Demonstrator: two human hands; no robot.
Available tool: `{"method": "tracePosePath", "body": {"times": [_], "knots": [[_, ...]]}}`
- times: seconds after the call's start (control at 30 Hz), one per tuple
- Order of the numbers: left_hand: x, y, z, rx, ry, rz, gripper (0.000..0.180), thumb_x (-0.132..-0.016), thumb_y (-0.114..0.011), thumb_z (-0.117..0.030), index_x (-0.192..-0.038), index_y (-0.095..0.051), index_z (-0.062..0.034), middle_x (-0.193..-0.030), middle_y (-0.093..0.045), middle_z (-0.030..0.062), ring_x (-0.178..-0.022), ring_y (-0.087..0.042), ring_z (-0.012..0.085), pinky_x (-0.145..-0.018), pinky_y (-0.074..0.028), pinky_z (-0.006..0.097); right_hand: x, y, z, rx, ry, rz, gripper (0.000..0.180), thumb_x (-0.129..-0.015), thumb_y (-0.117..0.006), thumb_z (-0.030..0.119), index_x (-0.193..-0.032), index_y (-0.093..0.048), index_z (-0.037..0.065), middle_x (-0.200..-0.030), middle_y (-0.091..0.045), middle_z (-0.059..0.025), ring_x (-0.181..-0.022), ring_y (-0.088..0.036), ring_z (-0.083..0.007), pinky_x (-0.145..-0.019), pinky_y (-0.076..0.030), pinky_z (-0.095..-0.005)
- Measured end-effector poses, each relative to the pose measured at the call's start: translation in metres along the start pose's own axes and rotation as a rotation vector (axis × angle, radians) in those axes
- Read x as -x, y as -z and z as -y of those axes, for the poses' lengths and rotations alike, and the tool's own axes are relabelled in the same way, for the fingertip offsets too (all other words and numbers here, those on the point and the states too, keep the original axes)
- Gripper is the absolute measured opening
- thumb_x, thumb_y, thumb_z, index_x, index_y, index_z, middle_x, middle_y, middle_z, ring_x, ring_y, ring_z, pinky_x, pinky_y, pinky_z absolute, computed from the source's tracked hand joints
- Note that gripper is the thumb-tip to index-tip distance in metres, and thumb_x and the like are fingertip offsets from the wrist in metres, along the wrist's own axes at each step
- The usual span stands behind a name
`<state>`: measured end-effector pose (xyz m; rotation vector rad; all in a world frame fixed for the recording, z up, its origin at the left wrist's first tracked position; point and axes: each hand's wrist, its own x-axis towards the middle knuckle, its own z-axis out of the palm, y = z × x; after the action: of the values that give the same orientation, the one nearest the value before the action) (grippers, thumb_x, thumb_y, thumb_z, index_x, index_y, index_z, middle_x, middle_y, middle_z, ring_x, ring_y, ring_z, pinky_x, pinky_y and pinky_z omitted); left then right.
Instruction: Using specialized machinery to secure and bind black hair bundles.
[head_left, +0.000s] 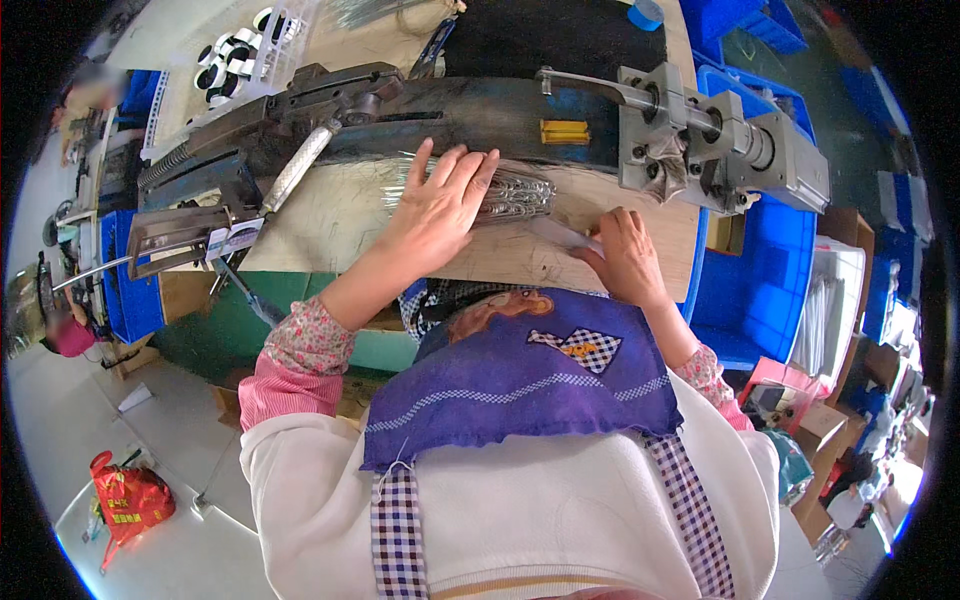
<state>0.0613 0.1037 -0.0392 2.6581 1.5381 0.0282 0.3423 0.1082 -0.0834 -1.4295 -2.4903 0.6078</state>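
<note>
Head view looks down on a worn wooden bench top [330, 215], pale and scuffed. Left hand [437, 205] lies flat with fingers spread wide, palm pressing on a bundle of thin wire pieces [510, 192], shiny and looped, which fans out just past the fingertips toward the right; it grips nothing. Right hand [625, 255] rests near the bench edge, fingers curled inward around a slim pale strip [562, 235] that juts from the thumb side toward the wire bundle; how tightly they close on it cannot be told. Beyond both sets of fingertips runs a long dark metal machine bed [470, 110], smooth and curved by the lens, with a grey blocky clamp assembly [700, 135] beyond the right fingers and a knurled silver lever handle [298, 165] off to the left of the left fingers. Blue plastic crates [760, 290] sit right of the right hand
</note>
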Motion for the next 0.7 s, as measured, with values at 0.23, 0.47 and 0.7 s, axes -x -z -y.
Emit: {"method": "tracePosePath", "body": {"times": [0.23,0.47,0.7], "knots": [[0.039,0.006,0.010,0.222,0.110,-0.136,0.094,-0.067,-0.078,-0.028,-0.146,-0.029,-0.0108,-0.140,-0.037,0.0136,-0.132,-0.034,0.0328,-0.110,-0.021,0.058,0.018,0.038,-0.008,-0.269,-0.228,0.370,0.016,-0.087,-0.057,0.009,-0.097,-0.049,0.000,-0.086,-0.061,-0.0215,-0.085,-0.060,-0.0381,-0.073,-0.046,-0.0436],[0.078,0.004,-0.011,0.488,0.241,-0.541,0.051,-0.074,-0.073,-0.012,-0.123,-0.057,-0.0096,-0.132,-0.047,0.0100,-0.122,-0.046,0.0313,-0.105,-0.036,0.051,-0.009,0.109,0.040,-0.790,-0.193,0.254,0.012,-0.085,-0.056,-0.002,-0.097,-0.058,0.000,-0.075,-0.058,-0.0028,-0.070,-0.050,-0.0094,-0.066,-0.041,-0.0234],[0.141,-0.002,-0.002,0.409,0.498,-0.896,0.024,-0.077,-0.066,0.000,-0.101,-0.063,0.0005,-0.109,-0.063,0.0116,-0.099,-0.060,0.0309,-0.091,-0.048,0.044,-0.058,0.135,0.101,-0.559,-0.072,0.474,0.017,-0.089,-0.053,0.005,-0.104,-0.059,-0.001,-0.093,-0.064,-0.0119,-0.075,-0.057,-0.0185,-0.071,-0.045,-0.0324]]}}
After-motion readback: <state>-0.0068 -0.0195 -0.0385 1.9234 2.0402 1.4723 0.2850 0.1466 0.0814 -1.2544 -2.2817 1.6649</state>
